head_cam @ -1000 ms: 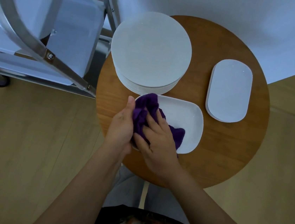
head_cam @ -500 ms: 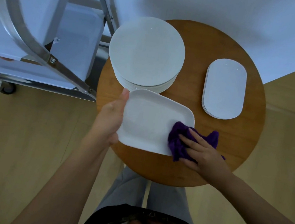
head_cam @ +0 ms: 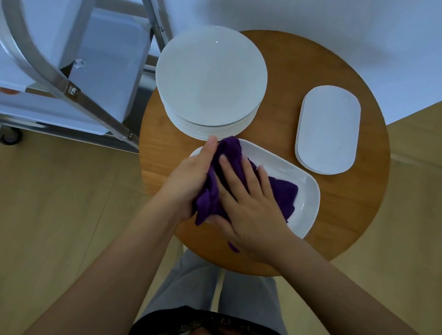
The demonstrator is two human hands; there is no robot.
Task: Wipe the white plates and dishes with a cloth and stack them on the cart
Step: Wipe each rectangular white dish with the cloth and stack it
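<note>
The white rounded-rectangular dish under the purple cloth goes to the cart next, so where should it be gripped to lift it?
Probably by the raised rim of a short end. The white rounded-rectangular dish lies flat on the round wooden table; its right end is bare, while the purple cloth and both hands cover the left. Come from the right, fingers under the rim, thumb on top.

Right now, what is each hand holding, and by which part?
The left hand grips the white oblong dish by its left end. The right hand presses flat on the purple cloth, gripping nothing.
</note>
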